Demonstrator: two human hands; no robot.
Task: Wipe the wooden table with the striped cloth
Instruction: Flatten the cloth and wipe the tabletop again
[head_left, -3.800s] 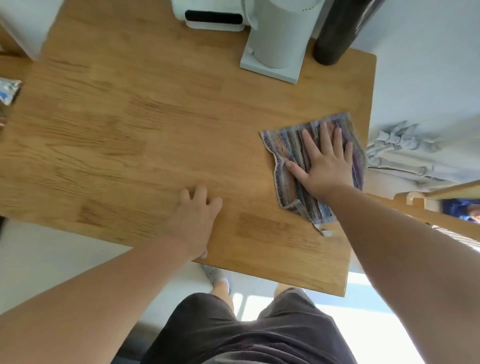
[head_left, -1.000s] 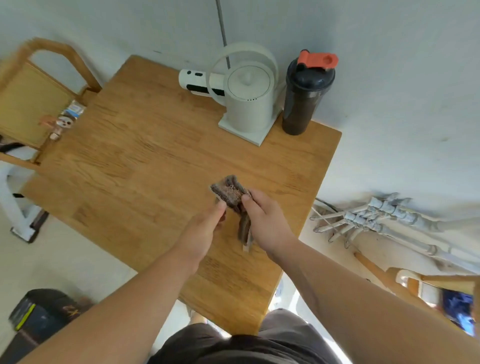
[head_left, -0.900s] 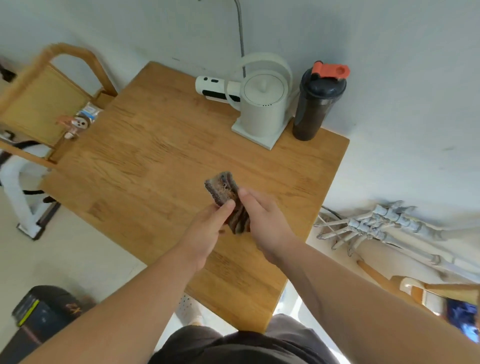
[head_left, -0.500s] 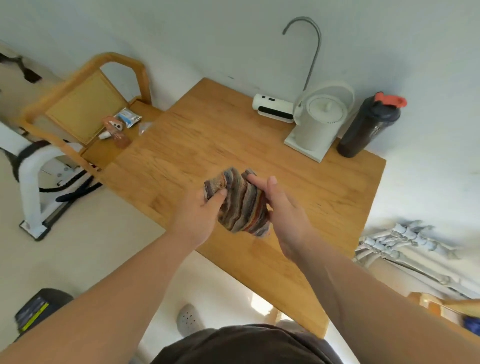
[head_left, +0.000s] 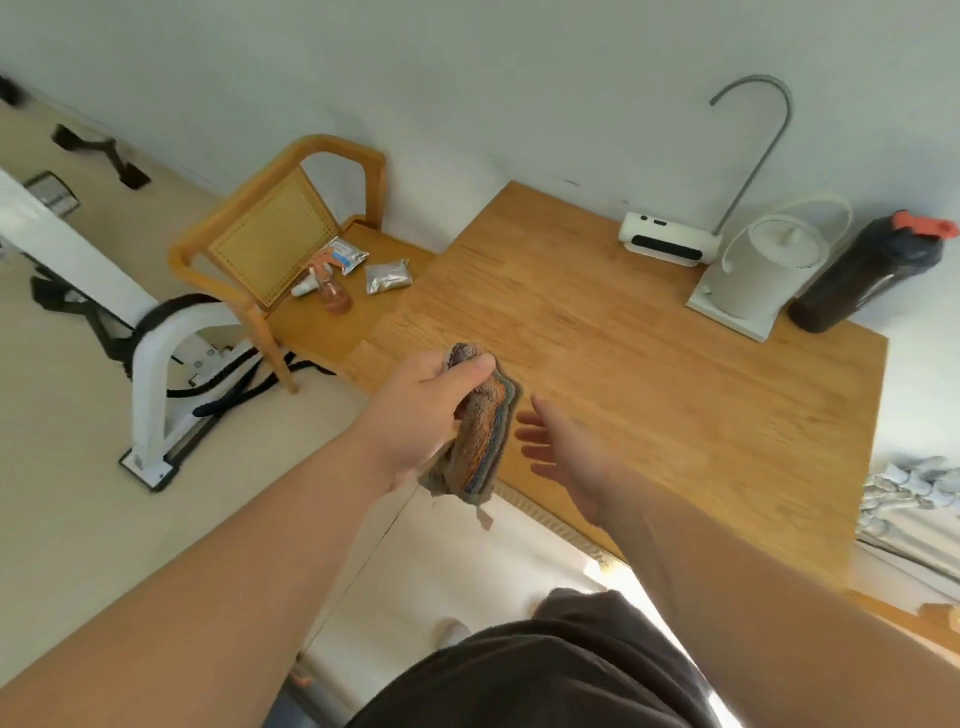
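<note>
The striped cloth (head_left: 480, 436), folded into a thick bundle, hangs in the air over the near left edge of the wooden table (head_left: 649, 364). My left hand (head_left: 423, 410) grips its upper end, fingers curled round it. My right hand (head_left: 563, 449) is just right of the cloth, apart from it, fingers straight and spread, holding nothing. Both hands are lifted off the tabletop.
A white kettle on its base (head_left: 758, 275), a white device (head_left: 667, 244) and a dark shaker bottle with a red lid (head_left: 867, 280) stand along the table's far edge. A wooden chair (head_left: 291, 244) with packets on its seat stands left of the table. White equipment (head_left: 156, 343) stands on the floor.
The cloth was spread flat under my right hand; then both hands folded it in the air. Now my right hand has let go and only the left holds it. The view has swung left.
</note>
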